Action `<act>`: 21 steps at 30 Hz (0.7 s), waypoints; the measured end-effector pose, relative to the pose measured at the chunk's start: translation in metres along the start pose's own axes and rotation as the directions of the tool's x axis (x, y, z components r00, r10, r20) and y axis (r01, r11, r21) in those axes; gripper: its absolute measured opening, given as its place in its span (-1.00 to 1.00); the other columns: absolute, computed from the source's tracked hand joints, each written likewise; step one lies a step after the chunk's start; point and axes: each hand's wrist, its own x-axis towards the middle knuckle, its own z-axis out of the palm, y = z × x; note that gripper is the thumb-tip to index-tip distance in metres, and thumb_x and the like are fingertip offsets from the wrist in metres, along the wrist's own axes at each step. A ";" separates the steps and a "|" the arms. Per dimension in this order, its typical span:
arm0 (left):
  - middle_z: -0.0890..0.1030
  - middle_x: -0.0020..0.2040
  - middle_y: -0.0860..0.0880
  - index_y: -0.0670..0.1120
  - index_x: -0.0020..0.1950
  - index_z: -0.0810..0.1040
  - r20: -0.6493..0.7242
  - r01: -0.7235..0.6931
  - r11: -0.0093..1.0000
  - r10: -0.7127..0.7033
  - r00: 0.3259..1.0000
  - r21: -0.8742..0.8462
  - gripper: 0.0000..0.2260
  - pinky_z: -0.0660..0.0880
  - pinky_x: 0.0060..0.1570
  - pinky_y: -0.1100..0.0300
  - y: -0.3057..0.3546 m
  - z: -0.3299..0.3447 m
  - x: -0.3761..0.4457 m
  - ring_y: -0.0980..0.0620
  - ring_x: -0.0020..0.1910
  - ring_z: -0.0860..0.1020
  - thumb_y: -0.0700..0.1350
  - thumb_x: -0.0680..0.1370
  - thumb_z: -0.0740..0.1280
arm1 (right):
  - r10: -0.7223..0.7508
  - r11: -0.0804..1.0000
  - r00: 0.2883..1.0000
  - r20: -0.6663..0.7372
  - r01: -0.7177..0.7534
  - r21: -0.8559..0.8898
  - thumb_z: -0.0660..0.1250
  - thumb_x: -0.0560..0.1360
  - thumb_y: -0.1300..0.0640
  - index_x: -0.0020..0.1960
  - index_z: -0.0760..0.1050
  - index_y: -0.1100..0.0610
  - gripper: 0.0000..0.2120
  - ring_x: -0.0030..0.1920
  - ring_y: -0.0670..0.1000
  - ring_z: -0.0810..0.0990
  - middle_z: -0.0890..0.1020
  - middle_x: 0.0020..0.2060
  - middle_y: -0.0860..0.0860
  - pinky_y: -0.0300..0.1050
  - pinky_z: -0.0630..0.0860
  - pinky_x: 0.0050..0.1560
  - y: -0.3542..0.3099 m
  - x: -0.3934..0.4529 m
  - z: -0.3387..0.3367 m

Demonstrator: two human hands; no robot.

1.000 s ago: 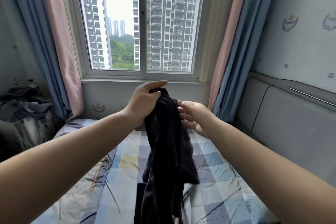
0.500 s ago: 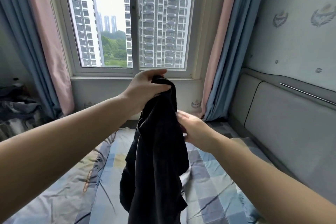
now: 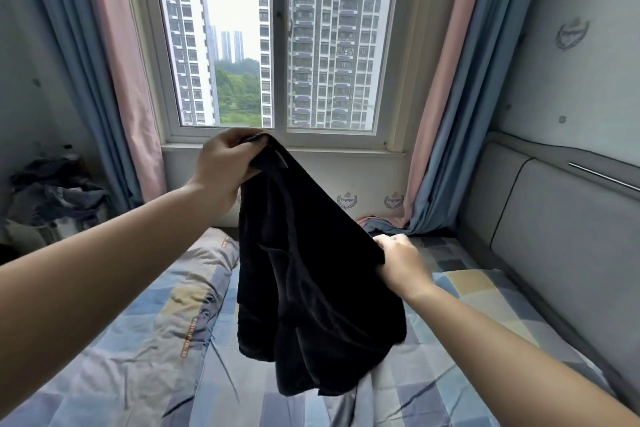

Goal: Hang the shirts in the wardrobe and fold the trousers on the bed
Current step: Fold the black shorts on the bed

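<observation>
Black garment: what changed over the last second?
The right hand slid down and right along the black garment edge and now grips it, spreading it from a bunched hang. The left hand kept its grip on the top corner, above the bed.

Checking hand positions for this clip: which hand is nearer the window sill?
Left. The left hand grips the dark garment up just below the window sill; the right hand holds its edge lower, over the bed.

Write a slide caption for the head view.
Both hands hold a black garment stretched above the bed.
</observation>
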 end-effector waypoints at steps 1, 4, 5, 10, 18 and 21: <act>0.65 -0.27 -0.01 -0.08 -0.13 0.63 -0.062 0.012 1.000 -0.013 0.998 -0.014 -0.92 0.56 -0.31 0.29 -0.002 -0.010 0.005 0.11 -0.31 0.65 -0.24 0.51 0.38 | 0.044 0.997 0.999 0.010 -0.043 -0.063 0.16 0.50 0.21 0.23 0.43 -0.10 -0.63 0.07 0.14 0.52 0.45 0.15 0.06 -0.04 0.46 -0.02 0.009 0.002 -0.002; 0.62 -0.19 -0.07 -0.09 -0.09 0.59 -0.243 0.060 0.996 -0.076 0.967 -0.071 -0.96 0.55 -0.34 0.27 -0.005 -0.042 0.018 0.09 -0.33 0.64 -0.20 0.50 0.40 | 0.176 0.973 0.982 0.067 -0.163 -0.163 0.13 0.49 0.29 0.37 0.32 -0.08 -0.49 0.02 0.11 0.58 0.56 0.11 0.06 -0.09 0.46 -0.13 0.036 0.007 -0.011; 0.61 -0.19 -0.08 -0.09 -0.07 0.57 -0.280 0.075 0.993 -0.099 0.955 -0.095 -0.94 0.55 -0.36 0.26 -0.008 -0.051 0.021 0.08 -0.34 0.63 -0.19 0.50 0.41 | 0.195 0.979 0.975 0.108 -0.188 -0.078 0.14 0.50 0.28 0.37 0.35 -0.05 -0.52 -0.05 0.07 0.62 0.61 0.03 0.05 -0.10 0.51 -0.18 0.038 0.010 -0.014; 0.60 -0.18 -0.08 -0.08 -0.06 0.55 -0.285 0.134 0.983 -0.164 0.944 -0.124 -0.92 0.54 -0.38 0.24 -0.018 -0.053 0.021 0.04 -0.30 0.62 -0.20 0.49 0.41 | -0.076 0.956 0.940 0.334 -0.026 0.292 0.31 0.52 0.11 0.34 0.43 -0.03 -0.61 0.07 -0.04 0.61 0.60 0.15 -0.02 -0.21 0.56 -0.09 -0.023 0.002 0.018; 0.61 -0.17 -0.08 -0.09 -0.07 0.55 -0.235 0.102 0.980 -0.141 0.962 -0.169 -0.94 0.56 -0.31 0.23 0.009 -0.037 0.013 0.03 -0.26 0.63 -0.22 0.50 0.39 | -0.403 0.851 0.881 0.248 0.261 0.455 0.38 0.47 0.05 0.27 0.48 0.07 -0.62 0.15 -0.05 0.51 0.58 0.14 -0.05 -0.16 0.46 0.15 -0.124 -0.018 0.084; 0.61 -0.14 -0.10 -0.13 -0.03 0.56 -0.256 0.067 0.978 -0.117 0.959 -0.197 -0.94 0.59 -0.20 0.16 0.025 -0.051 0.013 -0.03 -0.18 0.61 -0.23 0.51 0.38 | -0.422 0.839 0.864 0.276 0.257 0.479 0.37 0.47 0.06 0.20 0.49 0.09 -0.69 0.09 -0.03 0.54 0.60 0.08 -0.03 -0.16 0.48 0.10 -0.136 -0.023 0.104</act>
